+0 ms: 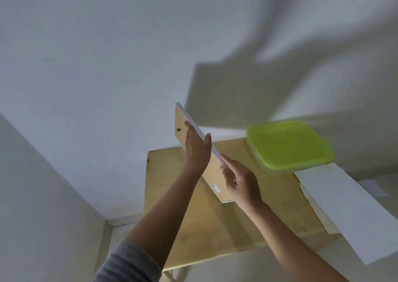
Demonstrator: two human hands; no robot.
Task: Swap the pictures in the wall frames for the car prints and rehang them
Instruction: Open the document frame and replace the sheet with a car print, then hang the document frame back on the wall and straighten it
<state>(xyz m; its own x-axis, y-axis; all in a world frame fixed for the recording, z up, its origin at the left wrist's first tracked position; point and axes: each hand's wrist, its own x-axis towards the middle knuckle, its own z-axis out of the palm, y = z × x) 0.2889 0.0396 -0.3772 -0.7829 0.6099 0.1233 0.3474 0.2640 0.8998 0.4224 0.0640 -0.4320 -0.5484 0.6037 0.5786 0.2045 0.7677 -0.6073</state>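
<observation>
— What is held by the hands?
— A frame (183, 120) is held up by both. The left hand (197, 146) is laid on its brown back, with the thumb hooked over the white edge. The right hand (241, 182) is closed on the lower part of that edge.
— Can any words be read?
— A small white sticker (216, 187) is stuck near the bottom corner, but its print is too tiny to be read. A little hook (178, 129) is seen near the top.
— Where is the frame?
— It is held tilted in the air, near the wall (86, 66), above a wooden counter (215, 228). A green-lidded box (288, 146) and a white board (344, 206) are seen at the counter's right side.
</observation>
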